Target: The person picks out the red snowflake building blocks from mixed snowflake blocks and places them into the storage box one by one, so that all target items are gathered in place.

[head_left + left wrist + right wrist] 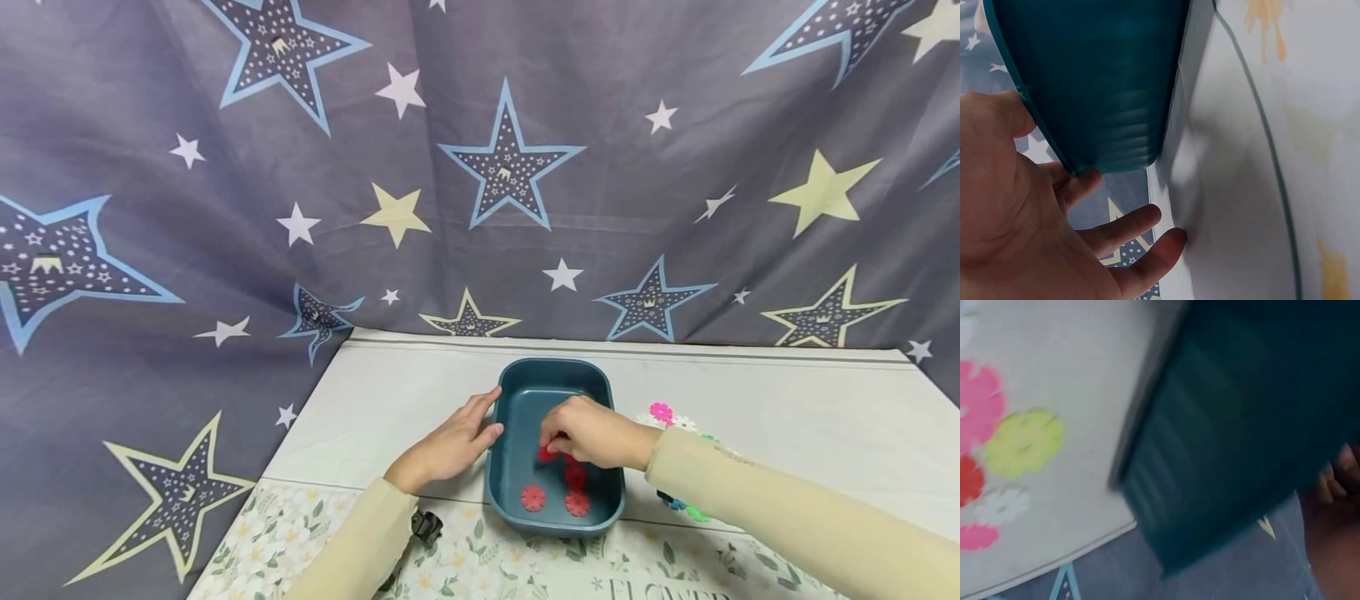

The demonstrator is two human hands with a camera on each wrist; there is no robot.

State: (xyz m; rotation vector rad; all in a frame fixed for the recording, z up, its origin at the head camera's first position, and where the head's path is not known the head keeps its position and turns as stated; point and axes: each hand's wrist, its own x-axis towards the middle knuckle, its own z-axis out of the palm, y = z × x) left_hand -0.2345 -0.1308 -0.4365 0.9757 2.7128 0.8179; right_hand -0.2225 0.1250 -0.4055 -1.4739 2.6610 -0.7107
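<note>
A dark teal rectangular tray (522,425) stands on the table, with several red flower-shaped plastic discs (533,498) lying in its nearer half. My right hand (596,435) reaches over the right wall and pinches a red flower-shaped disc (547,454) low inside the tray; the fingers partly cover it. At the tray's left side my left hand (455,439) touches the rim with its fingers extended. In the left wrist view the thumb and fingertips of the left hand (1041,206) meet the tray's edge (1035,115), while two fingers stand apart from it.
Right of the tray lie flower-shaped discs in pink (661,412), white (684,423) and green (696,514), partly hidden by the right sleeve (750,483). In the right wrist view a yellow disc (1024,444) lies among them. A star-patterned curtain (480,167) hangs behind the table.
</note>
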